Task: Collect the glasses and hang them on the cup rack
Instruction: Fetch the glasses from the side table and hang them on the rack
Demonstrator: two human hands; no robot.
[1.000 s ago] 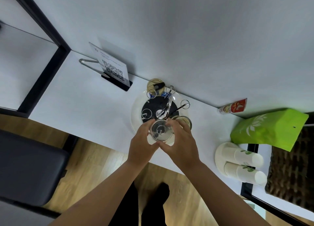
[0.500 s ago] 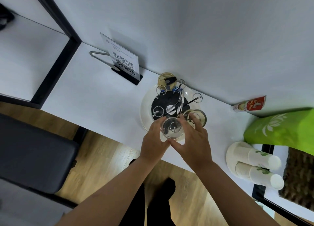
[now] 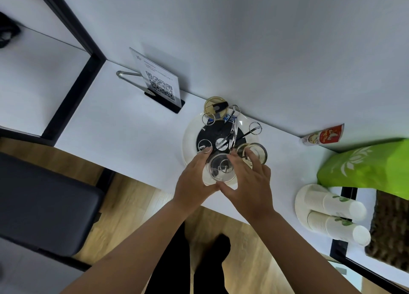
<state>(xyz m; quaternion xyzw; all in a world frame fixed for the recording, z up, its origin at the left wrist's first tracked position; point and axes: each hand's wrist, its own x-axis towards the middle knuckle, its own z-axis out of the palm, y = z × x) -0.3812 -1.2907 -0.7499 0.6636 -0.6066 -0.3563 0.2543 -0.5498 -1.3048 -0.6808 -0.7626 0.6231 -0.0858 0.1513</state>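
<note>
A chrome cup rack (image 3: 230,132) with ring-tipped arms stands on a black disc in a white round tray (image 3: 190,136) against the wall. A clear glass (image 3: 220,167), bottom up toward me, sits over the rack's near arm. My left hand (image 3: 194,181) wraps its left side and my right hand (image 3: 247,181) its right side, thumbs meeting below it. A second glass (image 3: 254,152) hangs on the right arm, just beyond my right fingers. An amber glass (image 3: 215,106) hangs at the rack's far side.
A QR-code sign (image 3: 158,81) and metal tongs (image 3: 128,74) lie at the back left. Stacked paper cups (image 3: 334,212) on a white plate, a green bag (image 3: 365,165) and a red sachet (image 3: 323,135) are at the right. A dark chair (image 3: 44,200) stands left, below the counter edge.
Both hands have stayed on the clear glass at the rack's near arm. My right fingers have spread a little toward the second glass. The view has shifted slightly.
</note>
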